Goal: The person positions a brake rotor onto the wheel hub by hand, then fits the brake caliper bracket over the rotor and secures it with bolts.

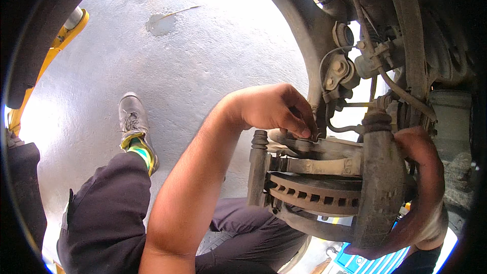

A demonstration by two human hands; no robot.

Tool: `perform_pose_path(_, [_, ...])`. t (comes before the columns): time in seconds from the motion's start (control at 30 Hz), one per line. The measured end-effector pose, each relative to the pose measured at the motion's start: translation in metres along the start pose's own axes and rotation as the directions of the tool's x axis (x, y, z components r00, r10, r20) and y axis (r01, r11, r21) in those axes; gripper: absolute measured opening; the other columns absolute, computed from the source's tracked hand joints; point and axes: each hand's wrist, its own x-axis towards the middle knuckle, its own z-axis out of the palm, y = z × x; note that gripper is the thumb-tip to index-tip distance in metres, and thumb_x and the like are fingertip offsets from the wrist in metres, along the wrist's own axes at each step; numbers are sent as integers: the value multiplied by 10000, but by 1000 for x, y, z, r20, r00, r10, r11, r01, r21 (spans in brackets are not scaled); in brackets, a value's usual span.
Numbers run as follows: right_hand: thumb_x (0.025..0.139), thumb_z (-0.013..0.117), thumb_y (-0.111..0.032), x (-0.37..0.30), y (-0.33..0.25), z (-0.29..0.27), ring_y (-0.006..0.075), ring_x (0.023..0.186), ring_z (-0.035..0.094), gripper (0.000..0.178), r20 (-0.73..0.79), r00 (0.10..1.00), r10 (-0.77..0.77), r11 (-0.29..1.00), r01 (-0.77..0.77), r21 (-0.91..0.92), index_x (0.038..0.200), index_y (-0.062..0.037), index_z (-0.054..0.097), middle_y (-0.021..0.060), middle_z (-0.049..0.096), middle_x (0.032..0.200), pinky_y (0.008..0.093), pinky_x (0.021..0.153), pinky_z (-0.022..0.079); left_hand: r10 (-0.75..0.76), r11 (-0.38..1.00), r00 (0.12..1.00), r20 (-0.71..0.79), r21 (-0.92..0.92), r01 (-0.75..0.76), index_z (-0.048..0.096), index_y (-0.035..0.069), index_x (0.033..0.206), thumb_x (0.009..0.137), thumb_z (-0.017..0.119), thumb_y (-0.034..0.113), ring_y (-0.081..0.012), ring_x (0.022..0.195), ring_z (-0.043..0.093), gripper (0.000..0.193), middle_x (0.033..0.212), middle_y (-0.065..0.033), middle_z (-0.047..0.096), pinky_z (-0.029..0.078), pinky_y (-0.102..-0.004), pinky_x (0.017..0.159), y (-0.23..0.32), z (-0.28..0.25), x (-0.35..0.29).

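A brown, rusty brake disc [317,193] with vent slots along its edge sits in the wheel assembly in front of me. Around its right side stands the grey brake caliper [378,187]; my right hand [428,172] wraps it from the outer side, fingers curled behind and below. My left hand [279,109] reaches over the top from the left. Its fingers are bent and pressed together at the far side of a brake pad [322,166], and what lies between the fingertips is hidden. Left of the disc rises a guide pin with a ribbed rubber boot [259,142].
A curved suspension arm [299,25], a brake hose [398,86] and bolted brackets crowd the far right. Yellow metal lift parts [48,63] stand at left. A blue ribbed case [350,261] lies below the caliper. A wet patch [161,24] marks the grey floor.
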Motion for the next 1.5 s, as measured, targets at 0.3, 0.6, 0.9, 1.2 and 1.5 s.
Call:
perform_pose_path(0.3, [375, 1020, -434, 26, 12, -2, 283, 954, 648, 1182, -33, 987, -158, 984, 160, 76, 1305, 33, 459, 172, 558, 1140, 419, 841, 530, -123, 975, 981, -148, 167, 147, 764, 35, 823, 822, 793, 432, -151, 691, 642, 399, 723, -55, 700, 503, -308, 678, 0, -1, -5])
perform_pose_path(0.6, [399, 1019, -399, 15, 5, 0, 295, 990, 636, 1146, -18, 986, -165, 985, 165, 44, 1309, 26, 467, 188, 565, 1150, 428, 852, 521, -162, 868, 964, -210, 435, 240, 752, -1, 828, 829, 764, 412, -203, 646, 652, 413, 706, -112, 698, 516, -357, 657, 26, 4, -4])
perform_pose_path(0.9, [423, 1019, -364, 7, 1, 6, 307, 1025, 625, 1110, -42, 976, -214, 974, 217, 59, 1313, 18, 476, 203, 572, 1159, 438, 863, 511, -205, 909, 973, -105, 348, 229, 758, 10, 874, 832, 781, 415, -154, 661, 633, 407, 741, -78, 712, 506, -329, 631, 20, -3, -6])
perform_pose_path(1.2, [467, 978, -380, -2, 0, 6, 299, 1101, 616, 990, 98, 987, -126, 972, 143, -185, 1275, -17, 535, 151, 608, 1196, 512, 999, 477, -231, 939, 973, -16, 259, 228, 742, 18, 832, 854, 767, 433, -139, 655, 610, 416, 700, -57, 675, 470, -302, 606, 22, -5, 7])
perform_pose_path(1.5, [582, 934, -481, 5, 0, 12, 280, 976, 677, 947, 45, 985, -164, 985, 166, -39, 1296, -61, 476, 117, 567, 1141, 597, 1032, 411, -240, 944, 962, 129, 263, 200, 728, 4, 738, 855, 756, 447, -148, 565, 635, 459, 623, -73, 686, 494, -318, 573, 19, -15, 10])
